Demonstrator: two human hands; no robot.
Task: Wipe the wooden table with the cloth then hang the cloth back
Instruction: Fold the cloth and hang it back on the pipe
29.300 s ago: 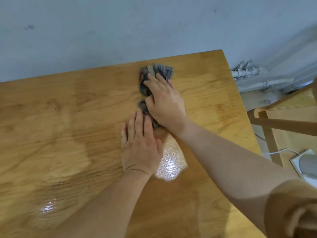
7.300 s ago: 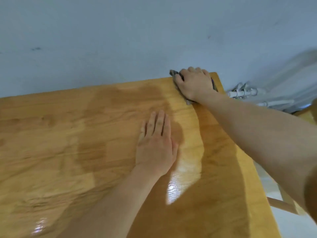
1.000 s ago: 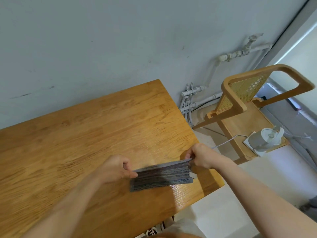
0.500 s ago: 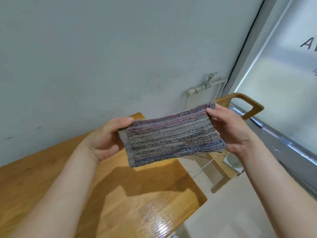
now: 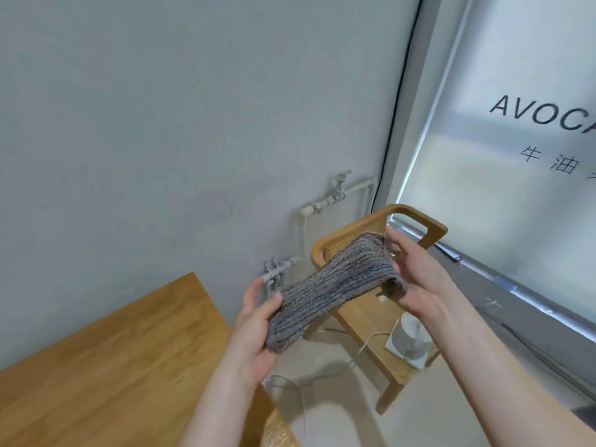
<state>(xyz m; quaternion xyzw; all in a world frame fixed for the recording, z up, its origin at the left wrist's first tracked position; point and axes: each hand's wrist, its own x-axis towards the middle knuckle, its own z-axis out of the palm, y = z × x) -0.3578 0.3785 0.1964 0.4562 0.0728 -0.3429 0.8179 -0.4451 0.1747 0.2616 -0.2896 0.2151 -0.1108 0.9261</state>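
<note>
Head view, angled up toward wall and window. Striped cloth (image 5: 335,290) held in air, clear of wooden surface (image 5: 106,359) and up beside chair back (image 5: 380,221). Stretched lengthwise between both hands, slightly twisted, sagging little; likely kept taut to open it flat for draping. Left hand (image 5: 254,333) below and short of chair back, palm up, thumb on top and fingers (image 5: 250,293) under, pinching low end of cloth. Right hand (image 5: 416,279) just in front of chair back, fingers (image 5: 395,240) curled round high end, thumb tucked under bunched fold. High end almost level with curved top rail of chair back; touching or just apart, cannot tell. Wooden surface bare in visible part, so wiping judged finished; step in hand judged to be hanging. Chair back looks the probable hanger, though no hook or rail otherwise visible. White appliance (image 5: 409,340) and cord on chair seat, below chair back: loose end of cloth could drop onto it if let go early. Pipes (image 5: 325,201) on wall behind chair back, not involved.
</note>
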